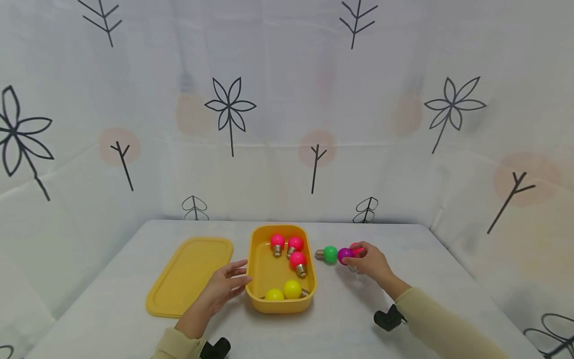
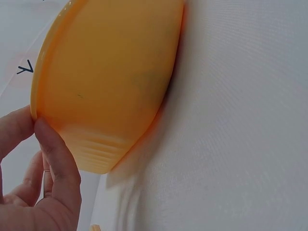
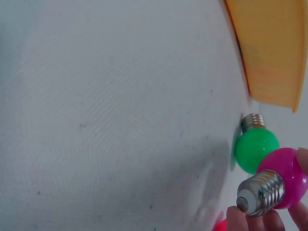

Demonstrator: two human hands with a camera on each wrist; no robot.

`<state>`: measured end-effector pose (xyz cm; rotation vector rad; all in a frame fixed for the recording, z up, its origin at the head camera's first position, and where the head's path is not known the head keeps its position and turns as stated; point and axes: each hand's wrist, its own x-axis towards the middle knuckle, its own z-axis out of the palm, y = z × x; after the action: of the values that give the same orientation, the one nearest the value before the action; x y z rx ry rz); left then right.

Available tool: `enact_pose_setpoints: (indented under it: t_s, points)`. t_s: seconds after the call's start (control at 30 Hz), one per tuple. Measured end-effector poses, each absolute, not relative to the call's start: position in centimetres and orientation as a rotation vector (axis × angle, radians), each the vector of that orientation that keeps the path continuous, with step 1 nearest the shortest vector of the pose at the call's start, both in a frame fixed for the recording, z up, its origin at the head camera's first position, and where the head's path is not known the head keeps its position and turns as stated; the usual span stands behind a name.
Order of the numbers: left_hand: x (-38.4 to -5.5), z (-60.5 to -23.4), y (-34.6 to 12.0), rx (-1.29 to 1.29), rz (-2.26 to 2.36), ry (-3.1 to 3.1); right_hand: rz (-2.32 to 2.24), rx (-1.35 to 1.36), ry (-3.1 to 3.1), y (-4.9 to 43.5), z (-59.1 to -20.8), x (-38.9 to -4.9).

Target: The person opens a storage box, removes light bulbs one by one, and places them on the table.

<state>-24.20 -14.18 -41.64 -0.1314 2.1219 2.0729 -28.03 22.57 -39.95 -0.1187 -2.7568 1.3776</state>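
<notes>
A yellow plastic box stands in the middle of the table with three pink bulbs and two yellow bulbs inside. My left hand pinches the box's rim on its left side between thumb and finger. To the right of the box, my right hand grips a purple light bulb, its silver screw base pointing out past the fingertips. Next to it a green bulb lies on the table, base toward the box. Another pink bulb shows partly behind the right hand.
A flat yellow lid lies on the white table left of the box. Patterned white cloth hangs behind the table and along both sides. Black wrist mounts stick out below each forearm.
</notes>
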Motion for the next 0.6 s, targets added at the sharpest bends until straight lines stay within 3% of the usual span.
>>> enact_pose_setpoints:
  t_s: [0.6]
  points:
    - [-24.2, -41.7, -14.1, -0.144, 2.069, 2.135, 1.150, -0.167, -2.809, 22.8, -41.9, -29.3]
